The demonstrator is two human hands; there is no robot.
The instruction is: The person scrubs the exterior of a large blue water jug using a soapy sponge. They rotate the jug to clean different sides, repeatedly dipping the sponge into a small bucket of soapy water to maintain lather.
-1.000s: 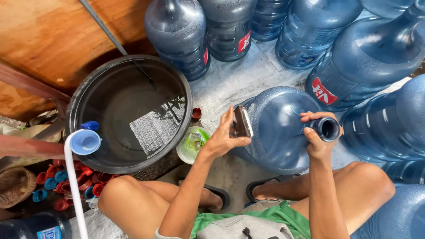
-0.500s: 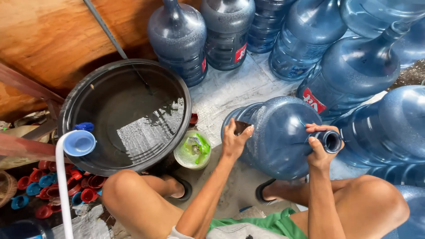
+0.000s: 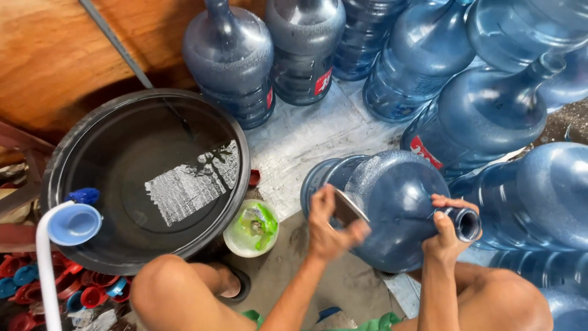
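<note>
My right hand (image 3: 450,230) is wrapped around the neck of a big blue water jug (image 3: 392,208) that lies on its side across the concrete floor (image 3: 306,138) in front of my knees, its open mouth pointing right. That grip looks meant to keep the round body from rolling while I work on it. My left hand (image 3: 327,227) is closed on a small flat scraper (image 3: 349,208), thin and pale-edged, and presses it against the jug's shoulder; the blade sits flat to the plastic, as if to lift something off the surface, though I cannot tell what is under it. The two hands are apart, one at the neck and one on the shoulder, both on the same jug.

Just left of my left hand, a small white bowl (image 3: 251,228) with something green inside sits on the floor, touching the rim of the wide black tub (image 3: 147,178). The tub holds shallow water that mirrors a bright patch. A white pipe (image 3: 43,263) stands at the tub's near edge beside a pale blue cup (image 3: 73,224). Red and blue bottle caps (image 3: 37,282) lie heaped in the lower left corner. More blue jugs (image 3: 233,55) stand upright along the wooden wall (image 3: 49,55), and others lean stacked at my right.
</note>
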